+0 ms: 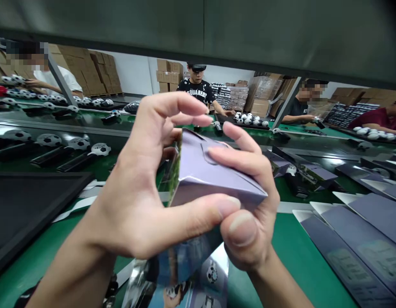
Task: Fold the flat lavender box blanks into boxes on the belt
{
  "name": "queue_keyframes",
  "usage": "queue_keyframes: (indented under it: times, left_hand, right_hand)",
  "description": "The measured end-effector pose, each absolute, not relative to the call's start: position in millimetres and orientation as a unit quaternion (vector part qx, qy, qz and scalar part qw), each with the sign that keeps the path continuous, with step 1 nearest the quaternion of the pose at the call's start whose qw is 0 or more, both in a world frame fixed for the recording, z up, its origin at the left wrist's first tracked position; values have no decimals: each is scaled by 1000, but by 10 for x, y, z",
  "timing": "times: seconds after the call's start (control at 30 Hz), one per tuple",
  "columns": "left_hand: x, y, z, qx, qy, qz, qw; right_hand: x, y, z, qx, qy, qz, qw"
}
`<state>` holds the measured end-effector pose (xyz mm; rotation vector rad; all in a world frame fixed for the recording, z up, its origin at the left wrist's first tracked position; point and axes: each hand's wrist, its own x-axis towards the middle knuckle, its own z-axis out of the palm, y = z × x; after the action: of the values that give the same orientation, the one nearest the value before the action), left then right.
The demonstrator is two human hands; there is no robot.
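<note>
A small lavender cardboard box (214, 171) stands tilted between my two hands, its top flap facing up with a curved tab slot. My left hand (146, 188) wraps its left side, the thumb pressed along the near edge and the fingers arched above and behind. My right hand (254, 201) grips the right side, a fingertip on the top by the tab and the thumb low on the near side. Printed pictures of a football-shaped gadget show on packaging (201, 278) below my hands; I cannot tell whether it belongs to the same box.
Flat lavender cartons (345, 252) lie overlapping at right. A black tray (31, 214) sits at left. Football-headed gadgets with black handles (76, 156) line the bench and conveyor behind. An overhead panel (198, 34) spans the top. Several co-workers (201, 85) work across the line.
</note>
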<state>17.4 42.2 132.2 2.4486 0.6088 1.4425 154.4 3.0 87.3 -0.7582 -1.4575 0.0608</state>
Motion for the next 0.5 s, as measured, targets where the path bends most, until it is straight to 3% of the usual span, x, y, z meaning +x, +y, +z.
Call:
queue_keyframes:
  times: [0.27, 0.43, 0.5]
  left_hand:
    - [158, 390, 1302, 838, 170, 486, 178]
    - [182, 510, 1292, 803, 162, 530, 219]
    - [213, 622, 1245, 796, 189, 527, 231]
  right_hand:
    - [1565, 8, 904, -341, -607, 48, 716]
    - [1842, -24, 1042, -379, -727, 147, 553]
    - [2010, -12, 1059, -413, -734, 96, 531]
